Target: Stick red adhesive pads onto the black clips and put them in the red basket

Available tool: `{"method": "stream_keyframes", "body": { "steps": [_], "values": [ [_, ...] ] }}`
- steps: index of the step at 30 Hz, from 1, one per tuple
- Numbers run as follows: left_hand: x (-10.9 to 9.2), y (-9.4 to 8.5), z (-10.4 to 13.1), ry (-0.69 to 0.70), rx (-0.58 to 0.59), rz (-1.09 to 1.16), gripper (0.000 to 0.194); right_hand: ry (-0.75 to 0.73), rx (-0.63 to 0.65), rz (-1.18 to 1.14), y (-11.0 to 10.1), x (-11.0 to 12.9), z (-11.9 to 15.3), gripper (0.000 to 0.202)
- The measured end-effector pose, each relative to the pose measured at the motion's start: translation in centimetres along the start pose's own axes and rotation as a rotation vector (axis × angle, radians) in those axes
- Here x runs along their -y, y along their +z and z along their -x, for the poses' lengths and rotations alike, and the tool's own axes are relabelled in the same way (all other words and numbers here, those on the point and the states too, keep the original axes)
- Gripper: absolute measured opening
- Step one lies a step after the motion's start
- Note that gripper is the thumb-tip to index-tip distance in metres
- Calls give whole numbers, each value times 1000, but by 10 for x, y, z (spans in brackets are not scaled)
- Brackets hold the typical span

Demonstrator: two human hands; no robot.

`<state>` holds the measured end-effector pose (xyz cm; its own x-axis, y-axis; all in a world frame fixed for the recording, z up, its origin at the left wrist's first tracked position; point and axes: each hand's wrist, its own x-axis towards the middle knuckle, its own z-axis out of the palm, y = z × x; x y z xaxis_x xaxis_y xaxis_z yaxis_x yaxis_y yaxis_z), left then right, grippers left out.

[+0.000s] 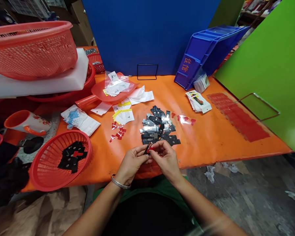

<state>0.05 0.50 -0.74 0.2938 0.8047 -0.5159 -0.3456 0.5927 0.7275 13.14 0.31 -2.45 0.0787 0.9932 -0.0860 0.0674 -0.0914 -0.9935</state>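
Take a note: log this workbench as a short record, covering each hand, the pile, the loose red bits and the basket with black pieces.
Left hand: pinches a small black piece
Right hand: holds a small red piece against the black one
Pile: black and silvery flat pieces, just beyond the hands
Loose red pieces: groups left and right of the pile
Red basket: black pieces inside, a red one on top

The bench [211,137] is bright orange, the far panel [147,32] deep blue, the right panel [272,72] lime green. The central pile of flat pieces [157,127] mixes black and silver; small tabs [119,133] to its left are red. The left mug [30,122] is white and orange (flower-patterned, too).
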Motion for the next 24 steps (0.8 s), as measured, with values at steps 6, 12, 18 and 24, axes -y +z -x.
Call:
{"method": "stream_keyframes", "body": {
  "steps": [6,12,18,24],
  "values": [
    [1,-1,0,16,18,-13,44,-22,-7,7,1,1,1,13],
    [3,0,-1,74,-39,-60,43,-67,-7,29,2,-1,2,12],
    [9,0,-3,161,-122,-85,42,-172,44,48,4,-2,9,5],
    [7,3,-4,235,-122,-85,39,-507,-84,315,3,2,11,10]
  ]
}}
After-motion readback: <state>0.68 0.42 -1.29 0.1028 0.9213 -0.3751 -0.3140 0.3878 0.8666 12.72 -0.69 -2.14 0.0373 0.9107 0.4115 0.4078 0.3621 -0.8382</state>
